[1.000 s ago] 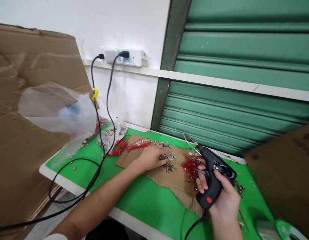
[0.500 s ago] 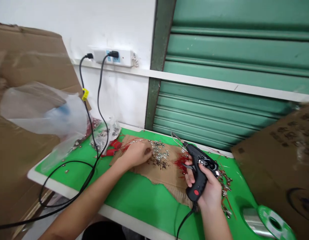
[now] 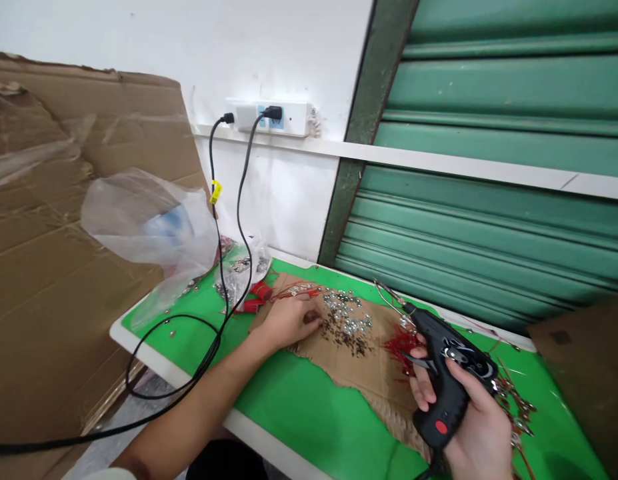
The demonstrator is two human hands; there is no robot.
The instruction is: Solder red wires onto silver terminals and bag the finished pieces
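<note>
- Right hand (image 3: 477, 427) grips the black gun (image 3: 445, 398) by its handle at the right end of the cardboard (image 3: 349, 367); a stray squeeze could trip the trigger (image 3: 421, 363).
- Left hand (image 3: 293, 321): fingers curled in, can't tell if we're pinching anything; one sideways swipe could mix our silver bits (image 3: 356, 325) and dark bits (image 3: 345, 338).
- Red wires (image 3: 397, 342) lie close to our gun fingers, could snag.
- Black cables (image 3: 213, 351): if our left forearm (image 3: 213, 393) catches them, plugs (image 3: 273, 113) could yank.

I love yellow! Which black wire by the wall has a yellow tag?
The left wire, from the leftmost plug: a yellow tag sits on it; the right wire shows none.
</note>
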